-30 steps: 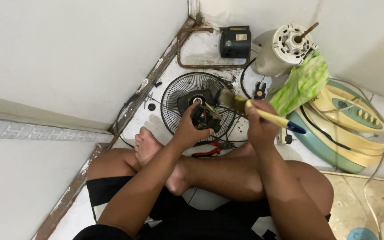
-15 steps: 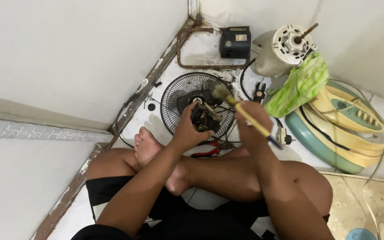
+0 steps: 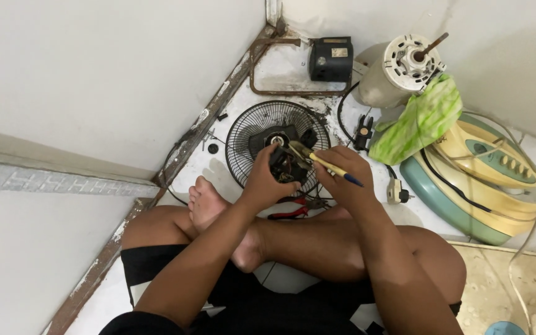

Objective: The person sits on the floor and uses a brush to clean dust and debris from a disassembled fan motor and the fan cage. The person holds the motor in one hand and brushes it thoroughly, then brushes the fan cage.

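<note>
I sit cross-legged on a white floor in a corner. My left hand point(image 3: 265, 182) grips a small dark fan motor point(image 3: 285, 164) over a round black fan grille point(image 3: 278, 144). My right hand point(image 3: 344, 175) holds a small brush point(image 3: 326, 163) with a yellow handle and blue tip. Its bristles rest on top of the motor. My bare foot point(image 3: 205, 203) lies just left of the grille.
Red-handled pliers point(image 3: 290, 212) lie under my hands. A black box point(image 3: 330, 59) and a white motor point(image 3: 400, 69) stand at the back by the walls. A green cloth point(image 3: 418, 119) drapes over a teal and yellow fan base point(image 3: 476, 180). A white plug point(image 3: 396, 190) lies near it.
My right hand has swung the brush down and left, from raised over the grille's right side onto the motor. The left hand stays on the motor.
</note>
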